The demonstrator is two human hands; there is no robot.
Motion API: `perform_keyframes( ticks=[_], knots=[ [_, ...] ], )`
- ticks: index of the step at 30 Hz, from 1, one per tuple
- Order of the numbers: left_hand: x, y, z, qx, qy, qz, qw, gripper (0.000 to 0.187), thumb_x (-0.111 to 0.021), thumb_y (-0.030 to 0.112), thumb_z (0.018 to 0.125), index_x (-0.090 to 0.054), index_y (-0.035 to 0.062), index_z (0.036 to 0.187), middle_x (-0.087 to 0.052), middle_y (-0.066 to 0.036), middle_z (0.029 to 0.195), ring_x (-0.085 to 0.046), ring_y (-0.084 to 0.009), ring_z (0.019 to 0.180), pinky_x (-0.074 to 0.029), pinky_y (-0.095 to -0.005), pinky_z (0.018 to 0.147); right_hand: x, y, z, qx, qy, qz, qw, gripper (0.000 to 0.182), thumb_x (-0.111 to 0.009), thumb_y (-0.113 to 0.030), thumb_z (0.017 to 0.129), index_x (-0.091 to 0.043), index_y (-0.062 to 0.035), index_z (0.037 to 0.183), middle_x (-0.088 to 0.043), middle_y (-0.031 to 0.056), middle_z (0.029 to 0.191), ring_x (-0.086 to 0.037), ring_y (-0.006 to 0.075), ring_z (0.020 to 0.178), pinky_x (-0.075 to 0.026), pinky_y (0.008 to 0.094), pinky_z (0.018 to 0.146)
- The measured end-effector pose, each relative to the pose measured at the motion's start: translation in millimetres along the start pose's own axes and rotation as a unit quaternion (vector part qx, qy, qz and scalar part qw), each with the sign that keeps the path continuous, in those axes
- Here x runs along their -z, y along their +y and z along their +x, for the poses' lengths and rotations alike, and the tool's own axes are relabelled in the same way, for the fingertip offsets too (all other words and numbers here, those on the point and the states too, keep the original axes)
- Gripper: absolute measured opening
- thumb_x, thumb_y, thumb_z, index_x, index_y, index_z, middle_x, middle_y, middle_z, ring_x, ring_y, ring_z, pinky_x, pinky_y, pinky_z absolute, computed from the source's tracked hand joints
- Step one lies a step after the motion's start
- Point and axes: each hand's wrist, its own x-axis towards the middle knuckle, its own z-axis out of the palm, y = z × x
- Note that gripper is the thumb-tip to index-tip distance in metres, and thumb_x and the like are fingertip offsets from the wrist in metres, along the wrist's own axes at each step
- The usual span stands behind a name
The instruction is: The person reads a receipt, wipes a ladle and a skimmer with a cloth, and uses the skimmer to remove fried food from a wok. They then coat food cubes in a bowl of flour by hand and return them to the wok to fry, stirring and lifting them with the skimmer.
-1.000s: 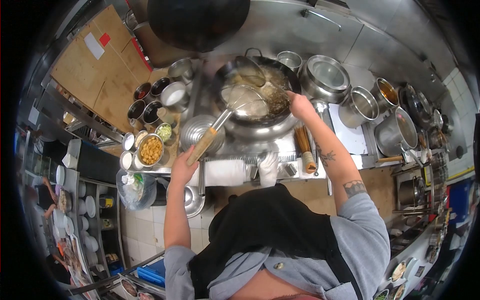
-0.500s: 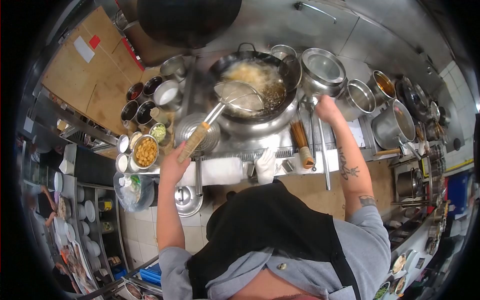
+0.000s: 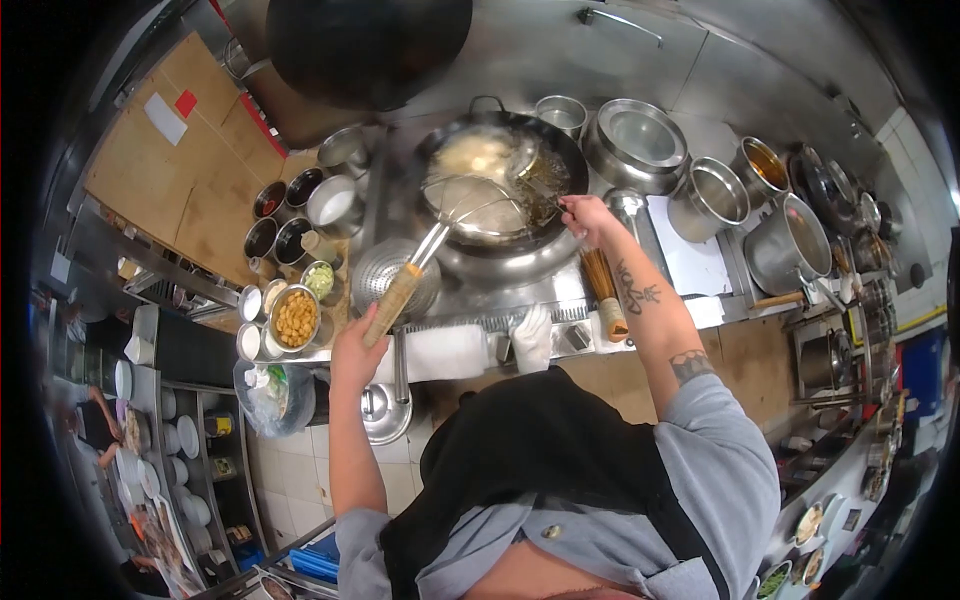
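Note:
My left hand (image 3: 360,350) is wrapped round the handle of a wire strainer (image 3: 475,208), whose round mesh hangs over the front of a black wok (image 3: 572,165). Pale food (image 3: 478,153) sits in bubbling oil inside the wok. At the wok's right edge, my right hand (image 3: 588,218) is closed on the handle of a ladle (image 3: 522,160), and the ladle's bowl is in the oil. Below that hand a bamboo brush (image 3: 603,295) lies on the counter. Left of the wok rests a perforated ladle (image 3: 395,280).
Metal pots (image 3: 708,198) stand to the right. Containers of sauces and a bowl of yellow-brown pieces (image 3: 296,318) are at the left. A white towel (image 3: 445,352) and a white glove (image 3: 531,335) lie along the front edge. Part of another person (image 3: 97,420) shows at far left.
My right hand has moved left from beside the pots to the wok's edge, with the ladle now reaching into the oil. The strainer has moved slightly down and stays over the wok.

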Motion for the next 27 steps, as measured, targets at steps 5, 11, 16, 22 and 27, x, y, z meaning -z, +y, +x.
perform_keyframes(
  ticks=[5, 11, 16, 22, 27],
  knots=[
    [-10, -10, -5, -0.005, 0.011, -0.017, 1.000, 0.062, -0.072, 0.014, 0.077, -0.055, 0.0115, 0.137, -0.063, -0.023, 0.107, -0.062, -0.0377, 0.101, -0.047, -0.0397, 0.090, 7, -9, -11, -0.017, -0.030, 0.046, 0.998, 0.023, -0.039, -0.011, 0.099, -0.055, -0.0047, 0.114, -0.053, 0.0034, 0.068, -0.031, 0.0076, 0.043, -0.025, 0.0249, 0.038],
    [-9, -4, -1, -0.007, 0.008, -0.038, 0.999, 0.061, -0.072, 0.014, 0.078, -0.055, 0.0102, 0.136, -0.064, -0.022, 0.107, -0.062, -0.0376, 0.100, -0.048, -0.0391, 0.090, 24, -17, -23, 0.086, 0.054, -0.131, 0.986, 0.023, -0.045, -0.013, 0.098, -0.057, -0.0035, 0.115, -0.055, 0.0048, 0.068, -0.042, 0.0113, 0.047, -0.032, 0.0285, 0.041],
    [-17, -11, 6, -0.003, 0.008, -0.029, 1.000, 0.062, -0.073, 0.015, 0.078, -0.055, 0.0098, 0.137, -0.064, -0.021, 0.107, -0.062, -0.0375, 0.100, -0.048, -0.0388, 0.090, 34, -24, -17, 0.224, 0.154, -0.378, 0.885, 0.030, -0.051, -0.017, 0.095, -0.063, 0.0021, 0.115, -0.070, 0.0207, 0.099, -0.068, 0.0313, 0.094, -0.051, 0.0360, 0.082],
    [-48, -53, 20, -0.031, 0.017, -0.078, 0.996, 0.063, -0.074, 0.019, 0.078, -0.054, 0.0126, 0.138, -0.063, -0.021, 0.110, -0.061, -0.0371, 0.104, -0.048, -0.0399, 0.092, 6, -36, -35, 0.292, 0.234, -0.498, 0.782, 0.033, -0.050, -0.013, 0.089, -0.064, -0.0070, 0.119, -0.065, 0.0245, 0.111, -0.062, 0.0397, 0.107, -0.048, 0.0467, 0.093],
    [-64, -44, 20, 0.000, 0.020, -0.061, 0.998, 0.064, -0.073, 0.021, 0.078, -0.054, 0.0172, 0.139, -0.063, -0.021, 0.113, -0.060, -0.0377, 0.106, -0.047, -0.0409, 0.094, -21, -70, -50, 0.333, 0.166, -0.545, 0.752, 0.036, -0.050, -0.014, 0.089, -0.064, -0.0140, 0.121, -0.067, 0.0193, 0.109, -0.063, 0.0375, 0.104, -0.049, 0.0472, 0.090]
  ],
)
